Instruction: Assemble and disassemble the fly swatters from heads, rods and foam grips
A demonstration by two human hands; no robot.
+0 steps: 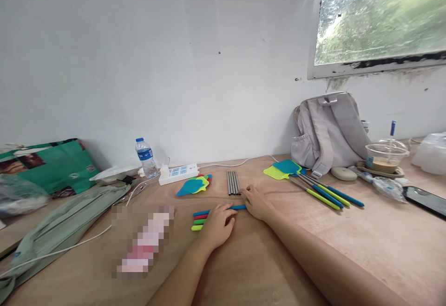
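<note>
Several coloured handles, blue, red, green and yellow-green, lie side by side on the wooden table. My left hand rests over them, fingers stretched out and thumb apart, hiding their right part. A blue handle shows between my hands. Its right end meets my right hand, whose fingers are apart and slightly bent. The fingertips of that hand reach the lower end of several grey metal rods lying in a row. Behind my left hand is a small pile of blue, yellow-green and red fly swatter heads.
Whole fly swatters lie at right, before a grey backpack. A power strip and water bottle stand by the wall. A plastic cup and phone are far right; green cloth lies left.
</note>
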